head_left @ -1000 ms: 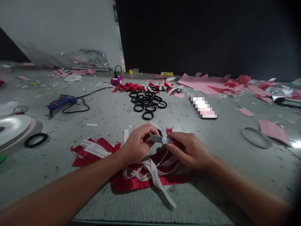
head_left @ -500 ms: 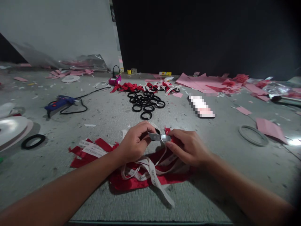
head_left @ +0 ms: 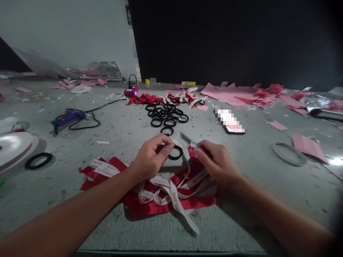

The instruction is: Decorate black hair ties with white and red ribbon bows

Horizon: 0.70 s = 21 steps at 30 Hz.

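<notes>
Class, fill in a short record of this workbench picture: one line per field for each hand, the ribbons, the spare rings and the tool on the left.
left hand: pinches a black ring
right hand: holds a small metal blade, tip raised
ribbons: red and white printed strips, heaped under both hands
spare rings: black, clustered farther back
glue gun: blue, corded, lying at left
table: grey, littered with scraps

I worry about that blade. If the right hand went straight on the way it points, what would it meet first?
Probably the pile of black rings beyond the right hand and its blade; depth is unclear.
</notes>
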Motion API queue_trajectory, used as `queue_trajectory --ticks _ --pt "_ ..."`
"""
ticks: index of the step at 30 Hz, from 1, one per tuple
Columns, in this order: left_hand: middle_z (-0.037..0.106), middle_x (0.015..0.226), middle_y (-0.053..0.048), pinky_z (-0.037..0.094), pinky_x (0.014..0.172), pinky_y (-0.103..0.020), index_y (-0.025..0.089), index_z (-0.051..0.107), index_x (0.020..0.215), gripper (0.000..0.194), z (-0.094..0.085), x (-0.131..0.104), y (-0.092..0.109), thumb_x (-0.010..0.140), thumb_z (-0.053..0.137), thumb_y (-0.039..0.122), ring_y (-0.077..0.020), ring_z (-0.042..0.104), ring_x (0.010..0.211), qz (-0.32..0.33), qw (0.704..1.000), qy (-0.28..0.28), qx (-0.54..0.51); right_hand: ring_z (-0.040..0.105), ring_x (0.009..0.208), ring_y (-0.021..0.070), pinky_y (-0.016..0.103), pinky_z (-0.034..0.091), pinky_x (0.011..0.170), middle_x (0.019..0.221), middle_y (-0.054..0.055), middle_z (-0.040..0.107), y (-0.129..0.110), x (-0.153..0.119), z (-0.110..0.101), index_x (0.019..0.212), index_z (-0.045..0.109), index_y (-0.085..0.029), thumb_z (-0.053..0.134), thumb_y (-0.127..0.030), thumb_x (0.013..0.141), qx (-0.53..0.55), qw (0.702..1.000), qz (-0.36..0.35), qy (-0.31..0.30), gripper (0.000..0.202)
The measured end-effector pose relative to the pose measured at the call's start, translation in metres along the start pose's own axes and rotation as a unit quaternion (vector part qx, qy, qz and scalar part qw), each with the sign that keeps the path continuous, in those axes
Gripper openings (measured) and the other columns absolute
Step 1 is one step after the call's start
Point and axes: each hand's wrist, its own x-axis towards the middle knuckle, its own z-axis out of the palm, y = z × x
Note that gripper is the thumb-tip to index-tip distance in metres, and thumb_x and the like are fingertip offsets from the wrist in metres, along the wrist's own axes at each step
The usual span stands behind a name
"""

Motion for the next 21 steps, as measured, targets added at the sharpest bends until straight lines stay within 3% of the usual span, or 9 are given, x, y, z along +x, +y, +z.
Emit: queue_trajectory --ticks 3,10,15,21 --pt "0.04 0.049 0.007 0.028 0.039 -0.019 0.019 0.052 0.085 0.02 -0.0005 -0.0012 -0.0021 0.09 0.056 0.039 -0.0078 0.037 0.041 -0.038 0.999 -0.005 -0.035 0.043 0.054 0.0121 0.028 0.03 0.054 0.06 -0.002 0.05 0.0001 -0.0004 -0.0028 0.078 0.051 -0.02 0.044 -0.043 0.094 0.001 0.999 0.01 0.041 0.029" --pt "0.043 0.057 0.005 0.031 0.04 -0.017 0.018 0.057 0.092 0.029 0.0027 -0.0017 -0.0041 0.091 0.054 0.047 -0.0072 0.039 0.046 -0.049 0.996 0.039 -0.064 0.049 0.055 0.0134 0.029 0.032 0.055 0.064 0.0 0.055 -0.0045 -0.0018 0.0005 0.087 0.058 -0.018 0.045 -0.041 0.094 -0.055 0.997 -0.038 0.026 0.027" --pt "0.046 0.059 0.004 0.03 0.039 -0.018 0.016 0.061 0.104 0.042 0.0052 -0.0033 -0.0009 0.089 0.052 0.054 -0.0071 0.039 0.045 -0.057 0.996 0.015 -0.068 0.051 0.056 0.0142 0.03 0.034 0.055 0.072 0.003 0.062 -0.0012 -0.0021 0.0005 0.096 0.062 -0.017 0.047 -0.043 0.093 -0.127 0.988 -0.093 0.004 0.031" --pt "0.043 0.047 0.006 0.027 0.039 -0.018 0.014 0.064 0.079 0.03 0.0051 -0.0034 0.0012 0.087 0.059 0.042 -0.0054 0.036 0.041 -0.031 0.997 0.04 0.052 0.052 0.056 0.0149 0.03 0.034 0.055 0.073 0.003 0.065 -0.0004 -0.0024 0.0026 0.092 0.064 -0.017 0.048 -0.044 0.092 -0.186 0.973 -0.131 0.026 0.031"
